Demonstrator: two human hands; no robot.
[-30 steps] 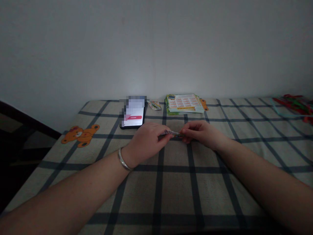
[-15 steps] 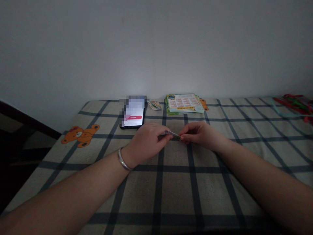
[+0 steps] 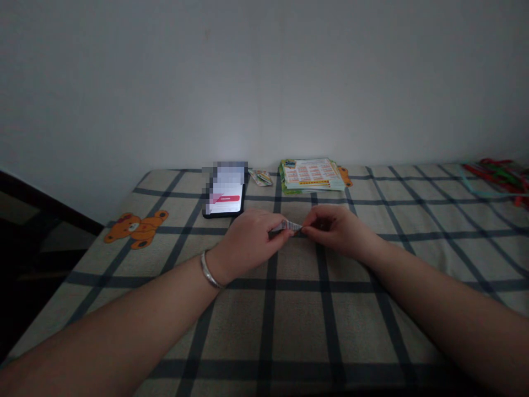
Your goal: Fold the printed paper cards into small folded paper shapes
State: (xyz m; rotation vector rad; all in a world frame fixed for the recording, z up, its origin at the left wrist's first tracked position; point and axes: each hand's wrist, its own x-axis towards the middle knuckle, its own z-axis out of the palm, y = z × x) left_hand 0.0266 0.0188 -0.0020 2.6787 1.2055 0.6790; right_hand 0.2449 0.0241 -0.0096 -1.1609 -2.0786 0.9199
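Observation:
A small folded piece of printed paper (image 3: 292,225) is held just above the checked cloth, between my two hands. My left hand (image 3: 256,234), with a silver bangle at its wrist, pinches the paper's left part between thumb and fingers. At the pointed right end, the thumb and forefinger of my right hand (image 3: 336,229) are closed on the tip. Much of the paper's left side is hidden by my left fingers. Behind the hands lie a stack of printed sheets (image 3: 312,173) and a small folded paper piece (image 3: 260,177).
A phone (image 3: 226,190) with a lit screen lies behind my left hand. The checked tablecloth (image 3: 297,320) carries an orange bear figure (image 3: 138,227) at left. Red and green items (image 3: 500,173) lie at the far right. A pale wall (image 3: 264,82) rises behind the table.
The paper has turned slightly between the fingers, and its narrow tip now shows more plainly. My right fingers have shifted a little on its end. Everything else is unchanged.

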